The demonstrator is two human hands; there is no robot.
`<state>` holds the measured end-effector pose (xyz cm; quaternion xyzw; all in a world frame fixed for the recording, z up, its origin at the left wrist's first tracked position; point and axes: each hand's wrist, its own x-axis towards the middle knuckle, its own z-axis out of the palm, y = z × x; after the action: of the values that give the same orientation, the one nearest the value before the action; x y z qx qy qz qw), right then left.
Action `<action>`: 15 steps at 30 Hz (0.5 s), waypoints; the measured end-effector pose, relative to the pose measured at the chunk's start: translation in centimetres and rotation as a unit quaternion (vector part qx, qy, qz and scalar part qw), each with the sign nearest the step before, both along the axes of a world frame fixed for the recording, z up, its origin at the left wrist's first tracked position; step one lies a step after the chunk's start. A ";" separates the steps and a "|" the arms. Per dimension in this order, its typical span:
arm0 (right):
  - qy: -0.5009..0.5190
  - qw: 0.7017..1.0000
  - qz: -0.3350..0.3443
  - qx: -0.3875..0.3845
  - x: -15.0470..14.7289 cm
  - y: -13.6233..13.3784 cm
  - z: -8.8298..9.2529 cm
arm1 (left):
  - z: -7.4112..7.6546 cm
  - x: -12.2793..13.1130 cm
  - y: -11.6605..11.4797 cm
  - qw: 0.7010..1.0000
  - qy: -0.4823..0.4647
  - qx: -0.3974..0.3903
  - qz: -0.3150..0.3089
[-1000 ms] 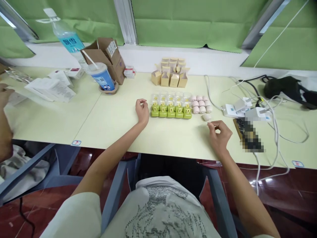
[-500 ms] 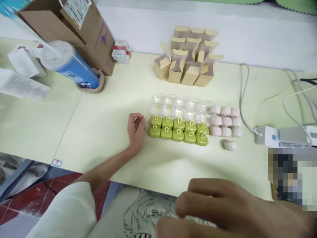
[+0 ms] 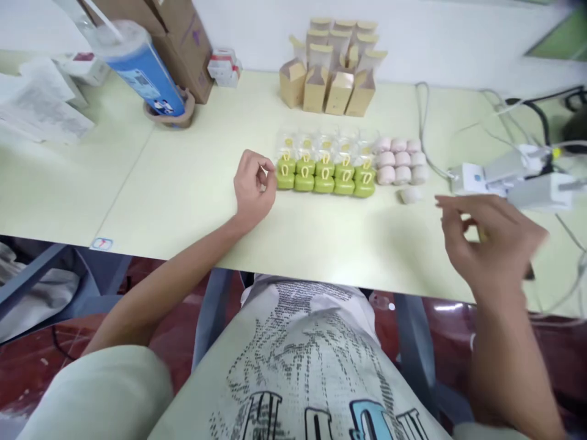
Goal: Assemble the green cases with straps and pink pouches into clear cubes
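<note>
My left hand (image 3: 255,186) rests on the table with its fingers curled in and nothing visible in them. It is beside the left end of two rows of small green cases (image 3: 324,184) with yellow loops on top. Behind these stand rows of clear plastic cups (image 3: 326,135). To their right sits a block of pale pink and white rounded pieces (image 3: 402,159), and one loose white piece (image 3: 411,195) lies in front. My right hand (image 3: 490,238), blurred, is over the table's right side, thumb and fingertips pinched together. Something yellowish shows between its fingers, too unclear to name.
Open cardboard boxes (image 3: 339,91) stand at the back. At the left are a blue cup (image 3: 151,82) in a holder, a large carton (image 3: 190,55), small boxes (image 3: 224,67) and papers (image 3: 41,104). A power strip (image 3: 472,178) and cables (image 3: 424,122) occupy the right.
My right hand has moved from close to the camera out over the table's right side, its fingers now pinched. My left hand stays by the green cases. The camera view has shifted downward.
</note>
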<state>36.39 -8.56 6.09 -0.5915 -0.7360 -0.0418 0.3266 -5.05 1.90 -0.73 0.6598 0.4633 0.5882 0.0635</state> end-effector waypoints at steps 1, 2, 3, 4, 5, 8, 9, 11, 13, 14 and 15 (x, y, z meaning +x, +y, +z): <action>-0.001 1.000 -0.011 -0.029 0.3 0.9 -0.2 | 0.0 0.1 -0.1 0.999 0.040 0.016 -0.009; -0.011 0.999 -0.018 -0.039 0.6 1.7 -0.5 | 0.0 0.3 -0.1 0.996 0.080 0.025 -0.016; -0.030 0.998 -0.027 -0.050 0.8 2.3 -0.7 | -0.1 0.4 -0.2 0.992 0.120 0.031 -0.017; -0.045 0.996 -0.038 -0.068 0.8 2.8 -1.1 | -0.2 0.5 -0.2 0.986 0.161 0.035 -0.011; -0.061 0.993 -0.050 -0.084 0.8 3.1 -1.5 | -0.3 0.6 -0.4 0.979 0.201 0.039 0.001; -0.097 0.984 -0.073 -0.130 0.0 3.1 -2.9 | 0.0 0.7 -0.9 0.948 0.313 0.055 0.034; -0.108 0.983 -0.075 -0.131 -0.4 3.0 -3.2 | 0.2 0.7 -1.1 0.937 0.343 0.057 0.038; -0.124 0.983 -0.076 -0.112 -1.3 2.7 -3.9 | 0.8 0.6 -1.4 0.919 0.386 0.061 0.040; -0.128 0.985 -0.083 -0.087 -1.9 2.8 -4.3 | 1.4 0.5 -1.7 0.912 0.402 0.065 0.050; -0.126 0.985 -0.088 -0.077 -2.1 2.9 -4.5 | 1.7 0.4 -1.7 0.912 0.400 0.066 0.056; -0.124 0.985 -0.092 -0.071 -2.3 3.0 -4.7 | 1.8 0.3 -1.8 0.913 0.400 0.058 0.061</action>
<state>34.12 -5.56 1.43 -0.6688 -0.7142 -0.0920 0.1847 -4.73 0.12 1.08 0.8130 0.4539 0.3040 -0.2015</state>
